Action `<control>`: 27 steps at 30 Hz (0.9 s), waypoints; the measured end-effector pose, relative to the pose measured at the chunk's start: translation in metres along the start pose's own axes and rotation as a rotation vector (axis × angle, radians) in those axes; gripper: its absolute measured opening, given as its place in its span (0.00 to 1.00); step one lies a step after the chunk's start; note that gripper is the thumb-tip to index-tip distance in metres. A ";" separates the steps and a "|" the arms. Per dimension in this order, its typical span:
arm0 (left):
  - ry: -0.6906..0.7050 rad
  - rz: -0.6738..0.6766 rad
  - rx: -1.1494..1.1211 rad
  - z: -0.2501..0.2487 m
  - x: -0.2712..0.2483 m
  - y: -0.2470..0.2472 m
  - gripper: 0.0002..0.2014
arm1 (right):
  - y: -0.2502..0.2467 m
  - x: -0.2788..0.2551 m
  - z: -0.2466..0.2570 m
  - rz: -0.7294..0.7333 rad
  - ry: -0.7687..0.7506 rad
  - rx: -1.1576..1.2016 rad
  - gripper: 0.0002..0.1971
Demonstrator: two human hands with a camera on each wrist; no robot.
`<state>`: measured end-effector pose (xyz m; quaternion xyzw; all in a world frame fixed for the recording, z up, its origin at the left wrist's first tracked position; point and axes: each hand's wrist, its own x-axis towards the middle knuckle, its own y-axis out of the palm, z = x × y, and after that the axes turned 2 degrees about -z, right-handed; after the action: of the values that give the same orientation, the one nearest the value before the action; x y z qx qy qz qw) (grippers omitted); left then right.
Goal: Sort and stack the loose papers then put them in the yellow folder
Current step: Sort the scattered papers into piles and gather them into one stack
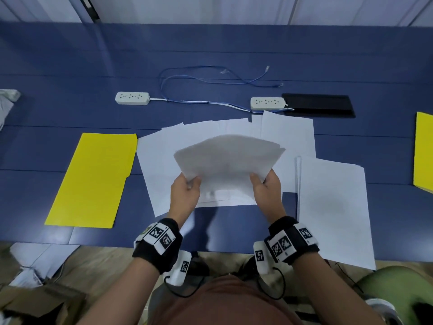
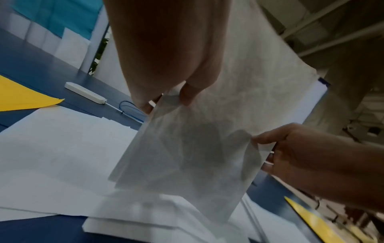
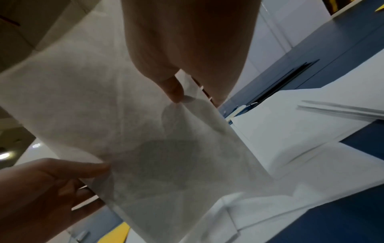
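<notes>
The person held a bundle of sheets (image 1: 228,158) lifted off the blue table (image 1: 210,57), tilted away from the body, its far edges fanned unevenly. The left hand (image 1: 185,192) pinched the bundle's near left corner, thumb on top and fingers curled under; the right hand (image 1: 267,188) pinched the near right corner the same way. From the left wrist view, the thumb and fingertips (image 2: 188,97) closed narrowly on the paper's edge.

Beneath the bundle, loose papers (image 1: 164,160) lay spread and overlapping on the table. Just to their right sat a squared stack of paper (image 1: 332,207), its near end reaching the table's front edge.

The yellow folder (image 1: 93,179) lay flat and closed on the table left of the loose papers, nearly touching them; nothing rested on it, and whether anything lay inside could not be told. A second yellow folder (image 1: 424,151) lay at the far right edge, partly out of view.

Behind the papers sat two power strips (image 1: 132,98) and a coiled blue cable (image 1: 210,78).
</notes>
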<state>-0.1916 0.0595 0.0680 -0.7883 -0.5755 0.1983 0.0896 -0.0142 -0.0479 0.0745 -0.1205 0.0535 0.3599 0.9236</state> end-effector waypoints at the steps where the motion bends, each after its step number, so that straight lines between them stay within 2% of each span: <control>1: 0.019 -0.046 -0.020 0.001 -0.001 -0.001 0.08 | -0.001 0.000 0.001 -0.031 -0.005 0.016 0.13; 4: 0.045 -0.081 -0.048 0.001 -0.003 -0.001 0.05 | -0.003 -0.002 0.002 -0.079 -0.019 0.075 0.10; 8: 0.023 0.019 0.019 0.001 -0.004 0.005 0.10 | 0.001 -0.001 -0.003 -0.012 0.018 0.023 0.14; 13: 0.112 -0.096 -0.060 -0.015 -0.013 -0.001 0.07 | -0.002 -0.006 0.009 -0.061 -0.056 0.052 0.17; 18: 0.098 0.037 0.012 -0.007 -0.002 0.001 0.11 | 0.002 -0.003 -0.001 0.014 -0.007 -0.055 0.19; 23: 0.179 -0.035 0.045 -0.010 0.003 -0.010 0.08 | -0.002 -0.009 0.006 -0.035 -0.070 -0.061 0.15; 25: 0.159 -0.022 0.046 -0.009 0.007 -0.012 0.07 | -0.002 -0.009 0.010 -0.037 -0.111 -0.073 0.15; 27: 0.095 0.065 0.105 -0.004 0.010 -0.010 0.09 | 0.003 -0.005 0.002 -0.007 -0.093 -0.141 0.15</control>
<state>-0.1960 0.0724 0.0726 -0.8093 -0.5334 0.1937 0.1516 -0.0195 -0.0486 0.0768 -0.1687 -0.0152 0.3649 0.9155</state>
